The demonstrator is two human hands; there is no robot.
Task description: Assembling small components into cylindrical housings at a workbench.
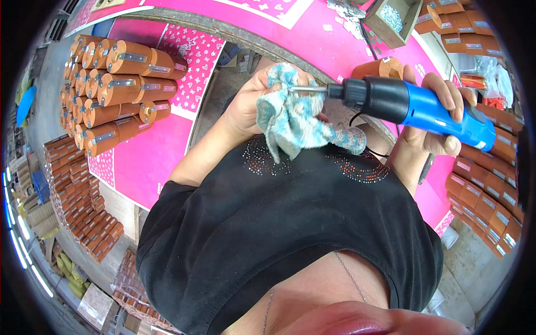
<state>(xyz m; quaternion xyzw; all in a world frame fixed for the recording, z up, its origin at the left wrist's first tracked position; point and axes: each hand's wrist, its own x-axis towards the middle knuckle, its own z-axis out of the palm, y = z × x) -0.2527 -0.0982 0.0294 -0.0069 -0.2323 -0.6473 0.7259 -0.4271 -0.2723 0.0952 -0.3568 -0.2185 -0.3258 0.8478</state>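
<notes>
My right hand [441, 111] is wrapped round a blue and black electric screwdriver [416, 103], held nearly level in front of my chest. Its metal bit points left into a blue and white patterned cloth [293, 120]. The cloth is bunched in my left hand [254, 100], whose fingers close on it round the end of the bit. Folds of the cloth hang down below the bit, and the bit's tip is hidden in it. Just beyond the screwdriver a brown round wooden piece [379, 68] sits on the pink table [335, 50].
Brown cylindrical wooden boxes [120, 89] with metal plates are stacked on the table at left. More rows of them [488, 190] stand at right. A wooden tray [393, 22] of small screws and scattered metal plates [346, 17] lie at the far side. A dark cable [357, 117] hangs behind the cloth.
</notes>
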